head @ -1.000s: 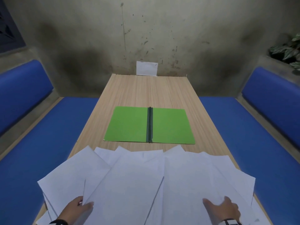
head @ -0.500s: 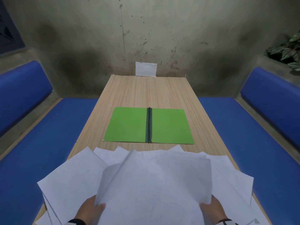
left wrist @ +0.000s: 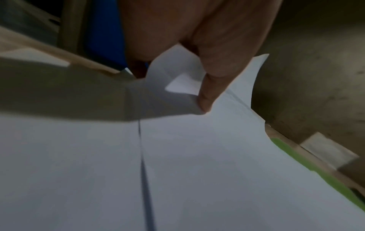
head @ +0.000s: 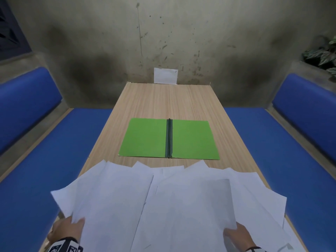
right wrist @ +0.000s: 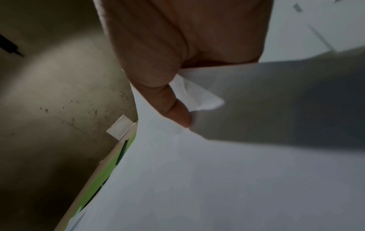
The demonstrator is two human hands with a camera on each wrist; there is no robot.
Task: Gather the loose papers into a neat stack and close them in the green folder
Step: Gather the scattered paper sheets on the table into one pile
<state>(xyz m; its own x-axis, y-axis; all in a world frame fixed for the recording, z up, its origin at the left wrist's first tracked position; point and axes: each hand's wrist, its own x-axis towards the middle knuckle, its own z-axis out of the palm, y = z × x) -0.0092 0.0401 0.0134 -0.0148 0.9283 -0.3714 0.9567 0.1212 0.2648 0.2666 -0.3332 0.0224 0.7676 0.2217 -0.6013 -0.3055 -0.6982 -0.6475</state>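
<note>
Loose white papers [head: 163, 193] fanned out in a messy pile on the near end of the wood counter [head: 163, 99], w/ some corners hanging over the left & right edges. Green folder [head: 145, 137] lying open & flat in the middle of the counter, just past the papers, not touching them from the head view. Dark spine [head: 169, 138] running down its middle. Nothing inside the folder.

Left hand [head: 66, 229] at the near left of the pile, pinching the near corner of a top sheet [head: 112, 202]; thumb [left wrist: 209, 87] on top of the paper, sheet curling up at that corner. Fingers [head: 58, 228] below the sheet mostly hidden. Black & white patterned band [head: 65, 247] on that wrist.

Right hand [head: 236, 235] at the near right, pinching the near right corner of another top sheet [head: 192, 210]. Thumb [right wrist: 173, 109] pressed on top, corner bent up beside it; other fingers hidden under the paper.

Small white card [head: 165, 75] standing against the stained wall at the far end of the counter. Blue padded benches [head: 54, 160] along both sides. Leafy plant [head: 323, 55] on the ledge at far right.
</note>
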